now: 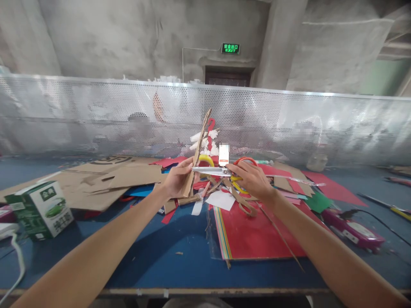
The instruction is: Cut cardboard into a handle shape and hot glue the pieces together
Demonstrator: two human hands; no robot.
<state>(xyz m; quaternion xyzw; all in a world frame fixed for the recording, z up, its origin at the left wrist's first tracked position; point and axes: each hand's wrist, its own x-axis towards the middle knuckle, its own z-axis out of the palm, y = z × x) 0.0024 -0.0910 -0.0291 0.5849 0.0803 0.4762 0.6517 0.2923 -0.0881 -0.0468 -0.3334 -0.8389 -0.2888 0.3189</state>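
My left hand (177,176) is closed around a long, narrow strip of cardboard (202,134), which stands tilted upright above the table. My right hand (252,177) grips a pair of scissors (212,171) with red and yellow handles. Their metal blades point left and reach the cardboard strip beside my left fingers; whether the blades are parted on it I cannot tell. Below both hands lie a white paper scrap (221,199) and a curled cardboard offcut (246,208). Behind the strip stands a red and white paper piece (210,137), next to a phone (224,155) with a lit screen.
Cardboard sheets (128,177) cover the left of the blue table (160,261). A green and white carton (43,209) stands at far left. Red paper sheets (257,235) lie front right, near a purple power strip (353,229). A perforated metal panel (112,115) closes off the back.
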